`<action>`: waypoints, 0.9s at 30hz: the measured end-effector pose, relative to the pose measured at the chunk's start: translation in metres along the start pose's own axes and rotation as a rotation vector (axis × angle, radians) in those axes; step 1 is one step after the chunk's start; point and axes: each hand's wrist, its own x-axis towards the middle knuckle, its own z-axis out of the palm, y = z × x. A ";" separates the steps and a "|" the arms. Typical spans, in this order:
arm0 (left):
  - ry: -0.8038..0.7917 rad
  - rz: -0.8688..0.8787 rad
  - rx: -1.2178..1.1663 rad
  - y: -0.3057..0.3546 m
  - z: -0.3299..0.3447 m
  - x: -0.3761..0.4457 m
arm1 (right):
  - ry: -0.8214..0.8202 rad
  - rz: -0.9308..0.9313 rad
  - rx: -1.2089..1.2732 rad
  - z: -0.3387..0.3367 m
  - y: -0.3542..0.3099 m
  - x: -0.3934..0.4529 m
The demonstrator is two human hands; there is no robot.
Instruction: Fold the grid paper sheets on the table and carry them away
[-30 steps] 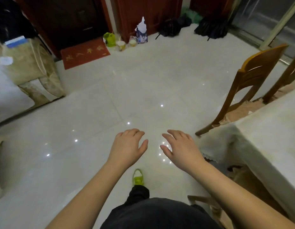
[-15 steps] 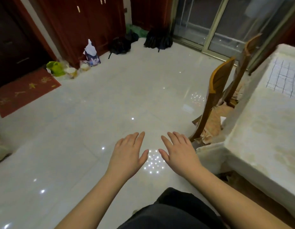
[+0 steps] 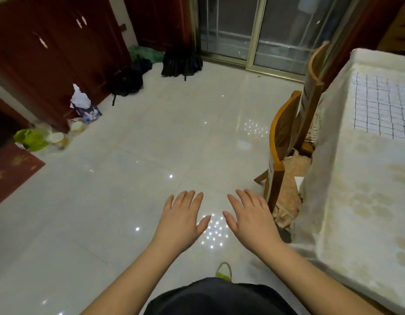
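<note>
Showing 2 empty hands: left hand (image 3: 182, 218), right hand (image 3: 251, 220).

Table (image 3: 356, 201) at right, covered by pale cream cloth (image 3: 328, 123) with faint floral pattern, cloth hanging down the near side; grid paper sheet (image 3: 383, 110) lies flat on the far part of the tabletop, running out of view at the right edge; rest of the top shows only cloth. Floor (image 3: 128, 178) is glossy pale tile with light-spot reflections; on it: two wooden chairs (image 3: 285, 142) just beside the table's left side; red mat (image 3: 10, 171) at left edge; green bag (image 3: 31, 139) and small containers near the dark red cabinets; tissue pack (image 3: 85, 108) beside them; dark bags (image 3: 126, 83) and dark heap (image 3: 181, 64) by the glass door.
</note>
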 end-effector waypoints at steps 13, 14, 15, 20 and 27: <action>0.039 0.087 -0.088 -0.080 -0.022 0.195 | -0.031 0.110 0.000 -0.034 -0.008 0.181; 0.023 0.099 -0.099 -0.089 -0.024 0.211 | -0.034 0.106 -0.001 -0.035 -0.014 0.199; 0.008 0.108 -0.102 -0.099 -0.025 0.226 | -0.034 0.102 0.003 -0.036 -0.021 0.216; 0.040 0.182 -0.060 -0.151 -0.035 0.293 | 0.017 0.141 0.021 -0.061 -0.042 0.293; 0.062 0.353 -0.006 -0.177 -0.049 0.389 | 0.044 0.238 0.103 -0.070 -0.033 0.351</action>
